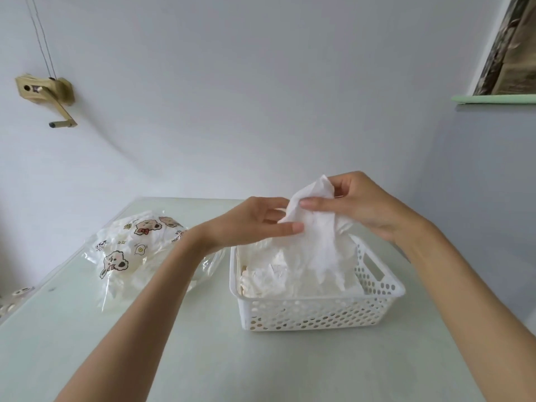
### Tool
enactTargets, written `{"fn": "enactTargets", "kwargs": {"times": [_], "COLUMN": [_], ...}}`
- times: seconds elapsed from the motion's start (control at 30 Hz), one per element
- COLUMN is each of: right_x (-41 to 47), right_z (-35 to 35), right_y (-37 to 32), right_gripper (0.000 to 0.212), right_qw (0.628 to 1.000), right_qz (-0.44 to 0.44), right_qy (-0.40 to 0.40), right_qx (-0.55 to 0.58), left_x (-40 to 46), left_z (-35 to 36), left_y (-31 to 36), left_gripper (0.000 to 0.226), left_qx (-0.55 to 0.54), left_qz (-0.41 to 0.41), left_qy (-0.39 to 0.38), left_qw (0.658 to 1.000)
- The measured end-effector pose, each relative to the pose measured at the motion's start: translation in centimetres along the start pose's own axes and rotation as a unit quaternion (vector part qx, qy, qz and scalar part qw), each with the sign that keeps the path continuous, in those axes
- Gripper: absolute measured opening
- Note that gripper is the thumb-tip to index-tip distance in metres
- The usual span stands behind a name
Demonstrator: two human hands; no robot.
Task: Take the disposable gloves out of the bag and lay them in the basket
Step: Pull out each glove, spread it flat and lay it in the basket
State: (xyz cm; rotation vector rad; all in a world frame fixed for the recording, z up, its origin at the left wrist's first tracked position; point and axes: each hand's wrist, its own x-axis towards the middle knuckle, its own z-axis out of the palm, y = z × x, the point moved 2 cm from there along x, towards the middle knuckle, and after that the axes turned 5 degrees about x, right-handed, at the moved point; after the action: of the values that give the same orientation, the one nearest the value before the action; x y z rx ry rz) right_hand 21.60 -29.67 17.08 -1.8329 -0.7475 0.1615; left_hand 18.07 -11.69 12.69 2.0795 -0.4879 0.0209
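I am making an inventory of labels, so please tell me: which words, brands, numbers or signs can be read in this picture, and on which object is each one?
Bag: a short line of dark print runs along its right edge, turned sideways and too blurred to read; the rest of its print is cartoon bears and a fried egg, not text.
Basket, glove held by both hands: no text visible.

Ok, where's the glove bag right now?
In the head view the bag lies on the table at left, beside the white basket, just behind the left forearm.
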Motion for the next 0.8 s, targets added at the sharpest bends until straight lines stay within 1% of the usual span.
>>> {"fn": "enactTargets", "kwargs": {"times": [0.07,0.13,0.17,0.23,0.3,0.37,0.43,0.47,0.53,0.67,0.73,0.8], "right_x": [-0.2,-0.4,-0.4,-0.2,-0.1,0.0,0.1,0.1,0.3,0.9,1.2,1.6], "right_z": [-1.0,-1.9,-2.3,-2.9,-3.1,-2.7,-2.2,-1.7,-0.7,2.2,4.1,5.9], "right_y": [-0.1,0.3,0.6,1.4,1.9,1.8,1.6,1.4,1.1,0.1,-0.9,-1.6], "right_gripper": [0.020,0.018,0.017,0.022,0.025,0.024,0.024,0.025,0.029,0.028,0.027,0.026], "right_qw": [0.998,0.993,0.988,0.976,0.965,0.956,0.950,0.946,0.933,0.903,0.905,0.926], "right_qz": [-0.012,-0.032,-0.045,-0.062,-0.072,-0.099,-0.133,-0.151,-0.184,-0.226,-0.229,-0.200], "right_qy": [0.056,0.111,0.143,0.199,0.231,0.246,0.256,0.262,0.287,0.332,0.333,0.315], "right_qx": [0.002,-0.009,-0.022,-0.062,-0.101,-0.125,-0.124,-0.117,-0.115,-0.150,-0.136,-0.059], "left_x": [0.2,0.0,-0.1,-0.3,-0.3,-0.4,-0.4,-0.5,-0.5,-1.0,-1.5,-1.7], "left_z": [-0.1,-0.3,-0.4,-0.4,-0.4,-0.3,-0.4,-0.5,-1.0,-1.8,-2.5,-3.1], "left_y": [0.0,-0.2,-0.2,-0.3,-0.5,-0.5,-0.4,-0.5,-1.1,-1.5,-1.2,-0.7], "left_gripper": [0.028,0.021,0.020,0.030,0.039,0.034,0.029,0.028,0.027,0.030,0.030,0.030], "left_qx": [-0.001,0.012,0.019,0.026,0.037,0.055,0.058,0.053,0.043,0.002,-0.016,-0.010], "left_qz": [-0.014,-0.010,-0.006,-0.002,-0.003,-0.002,0.010,0.018,0.027,0.031,0.022,0.002], "left_qy": [0.022,0.043,0.049,0.063,0.069,0.074,0.102,0.131,0.216,0.367,0.436,0.516], "left_qw": [1.000,0.999,0.999,0.998,0.997,0.996,0.993,0.990,0.975,0.930,0.900,0.856]}}
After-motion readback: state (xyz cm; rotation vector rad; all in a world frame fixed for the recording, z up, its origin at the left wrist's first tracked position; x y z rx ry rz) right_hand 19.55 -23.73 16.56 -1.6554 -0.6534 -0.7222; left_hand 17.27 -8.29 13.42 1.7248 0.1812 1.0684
